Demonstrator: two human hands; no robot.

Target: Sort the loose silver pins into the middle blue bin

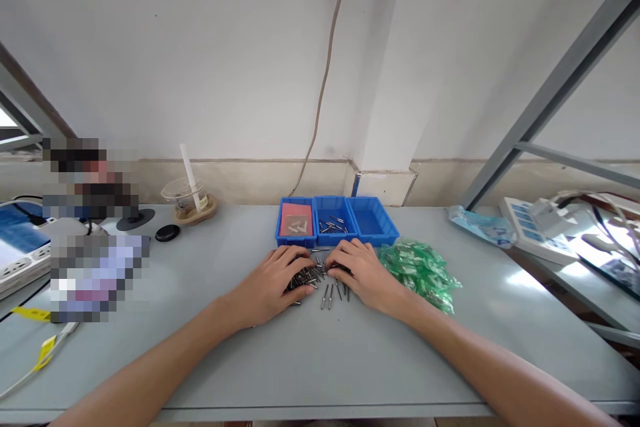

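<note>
A pile of small dark metal pins (303, 278) lies on the grey table. My left hand (273, 282) curves around the pile's left side, fingers bent over it and thumb below. On the right, my right hand (364, 275) rests with curled fingers on more pins; whether it grips any is hidden. Several loose pins (327, 296) lie between and below the hands. Behind them stand three joined blue bins (370, 238): the left one holds a red card (295, 211) and a few light pieces, the middle one several pins (333, 225), the right one nothing visible.
Green plastic bags (423, 270) are heaped right of my right hand. Farther right are a blue packet (481, 227) and a power strip (535, 230). At left stand a lidded cup (193, 200), a black disc (167, 233) and cables with yellow tags (45, 352).
</note>
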